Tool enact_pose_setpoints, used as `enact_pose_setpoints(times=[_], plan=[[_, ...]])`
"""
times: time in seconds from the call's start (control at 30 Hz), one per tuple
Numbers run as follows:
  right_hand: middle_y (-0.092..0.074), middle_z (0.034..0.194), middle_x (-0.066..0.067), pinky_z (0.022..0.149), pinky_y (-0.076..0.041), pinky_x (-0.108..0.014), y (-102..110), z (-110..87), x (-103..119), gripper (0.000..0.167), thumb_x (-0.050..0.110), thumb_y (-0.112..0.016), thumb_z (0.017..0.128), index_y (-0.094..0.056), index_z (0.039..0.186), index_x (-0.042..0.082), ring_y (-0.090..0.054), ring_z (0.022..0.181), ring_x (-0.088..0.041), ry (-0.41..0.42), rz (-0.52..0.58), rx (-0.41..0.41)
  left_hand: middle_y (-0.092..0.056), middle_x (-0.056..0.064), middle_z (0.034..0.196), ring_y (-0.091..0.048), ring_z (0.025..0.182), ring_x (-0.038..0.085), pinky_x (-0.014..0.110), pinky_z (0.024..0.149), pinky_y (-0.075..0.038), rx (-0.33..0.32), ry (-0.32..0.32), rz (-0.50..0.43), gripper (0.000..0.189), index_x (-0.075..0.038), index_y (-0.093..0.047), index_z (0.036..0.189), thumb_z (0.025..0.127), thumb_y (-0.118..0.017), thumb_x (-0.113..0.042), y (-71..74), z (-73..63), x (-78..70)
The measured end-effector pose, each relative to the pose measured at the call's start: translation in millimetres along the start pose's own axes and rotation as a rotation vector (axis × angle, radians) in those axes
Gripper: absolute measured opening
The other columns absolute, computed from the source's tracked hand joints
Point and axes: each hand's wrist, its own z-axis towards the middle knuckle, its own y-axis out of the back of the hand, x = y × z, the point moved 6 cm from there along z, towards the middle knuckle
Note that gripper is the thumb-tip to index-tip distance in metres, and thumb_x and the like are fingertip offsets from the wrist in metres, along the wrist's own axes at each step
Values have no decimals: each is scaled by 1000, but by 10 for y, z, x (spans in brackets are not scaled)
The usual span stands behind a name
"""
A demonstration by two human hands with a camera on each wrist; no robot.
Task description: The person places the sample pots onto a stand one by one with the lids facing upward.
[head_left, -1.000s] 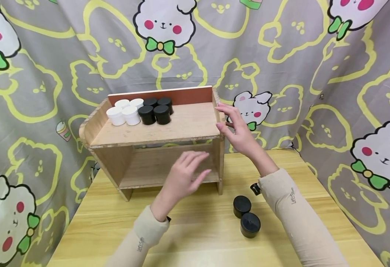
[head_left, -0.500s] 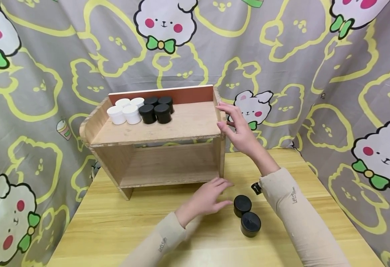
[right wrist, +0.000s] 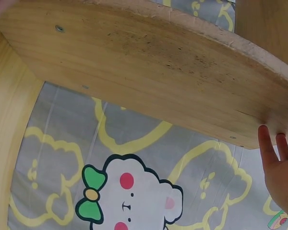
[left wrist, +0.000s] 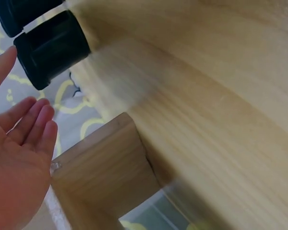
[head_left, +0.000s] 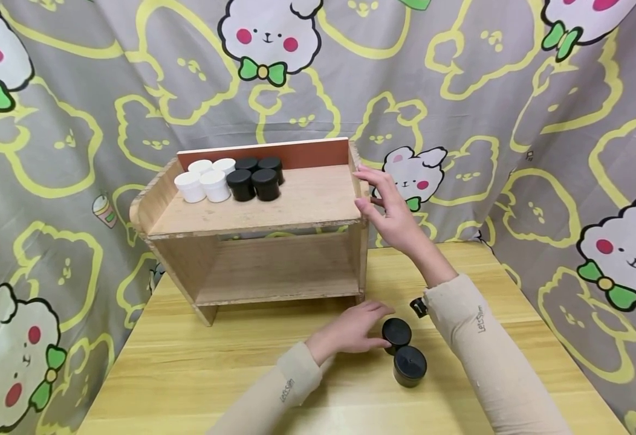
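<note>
A black lidded jar (head_left: 398, 331) stands on the table at the right, with a second black jar (head_left: 410, 366) close in front of it. My left hand (head_left: 350, 330) is just left of the farther jar, thumb near its side. In the left wrist view, the fingers (left wrist: 26, 120) are extended and do not wrap round the jar (left wrist: 53, 48). My right hand (head_left: 393, 214) rests against the right side panel of the wooden shelf (head_left: 307, 202). The right wrist view shows its fingertips (right wrist: 264, 132) touching the panel's outer face.
Several white jars (head_left: 214, 186) and several black jars (head_left: 266, 184) stand in two rows at the left and middle of the top shelf. Below is a lower shelf board (head_left: 280, 272). A patterned curtain (head_left: 443, 78) hangs behind the wooden table (head_left: 231, 362).
My left hand has moved from in front of the lower shelf, down and right, to beside the farther black jar. The right hand has stayed at the side panel.
</note>
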Motion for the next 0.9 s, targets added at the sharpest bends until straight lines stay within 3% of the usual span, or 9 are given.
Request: enact_pose_setpoints(times=[0.4, 0.6, 0.73, 0.9], plan=[[-35, 165, 0, 109, -47, -61, -1, 16, 28, 49, 14, -61, 104, -47, 151, 18, -39, 148, -23, 7, 10, 2, -61, 2, 141, -55, 133, 14, 24, 113, -43, -13, -59, 29, 64, -11, -55, 147, 96, -73, -44, -48, 52, -56], [-34, 165, 0, 110, -47, -61, -5, 6, 24, 50, 13, -61, 104, -47, 151, 19, -39, 149, -24, 2, 11, 6, -61, 1, 141, -56, 133, 15, 24, 114, -43, -8, -83, 57, 60, -12, -56, 146, 98, -69, -45, -74, 73, -82], [-34, 165, -2, 110, -47, -61, -12, 6, 16, 50, 8, -60, 103, -47, 151, 15, -39, 148, -25, -7, 6, 1, -62, 0, 140, -56, 132, 14, 24, 113, -43, -6, -78, 67, 57, -13, -56, 145, 99, -68, -45, -90, 81, -82], [-33, 164, -14, 109, -45, -66, -20, 10, 96, 49, 2, -58, 102, -45, 150, 4, -38, 149, -34, -11, 12, -7, -62, 0, 137, -56, 130, 13, 23, 111, -44, -3, -75, 74, 55, -14, -57, 143, 99, -69, -45, -104, 89, -81]])
